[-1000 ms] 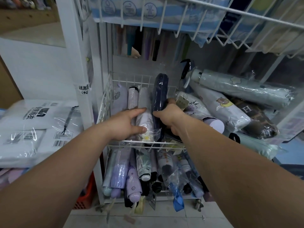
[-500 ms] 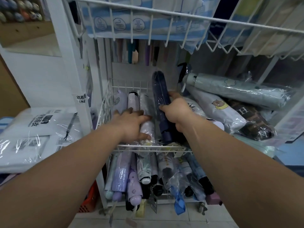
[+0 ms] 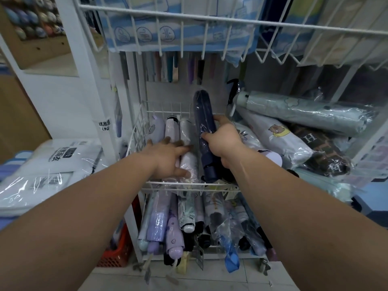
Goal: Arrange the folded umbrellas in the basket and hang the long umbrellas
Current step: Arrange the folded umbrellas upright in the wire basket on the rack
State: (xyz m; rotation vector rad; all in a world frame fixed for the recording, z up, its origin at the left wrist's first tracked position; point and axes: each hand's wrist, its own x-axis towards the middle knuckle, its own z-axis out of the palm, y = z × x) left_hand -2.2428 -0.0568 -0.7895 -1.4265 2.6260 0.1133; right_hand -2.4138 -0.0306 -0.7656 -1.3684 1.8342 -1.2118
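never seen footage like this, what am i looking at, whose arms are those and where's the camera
No machine here: the camera sits on a person's head, looking down along their two bare arms at a white wire rack. The right hand grips a navy umbrella, folded, in a clear sleeve, its far end raised above the middle basket. The left hand rests on the pale umbrellas lying side by side in that basket. More umbrellas lie below, and a pile to the right.
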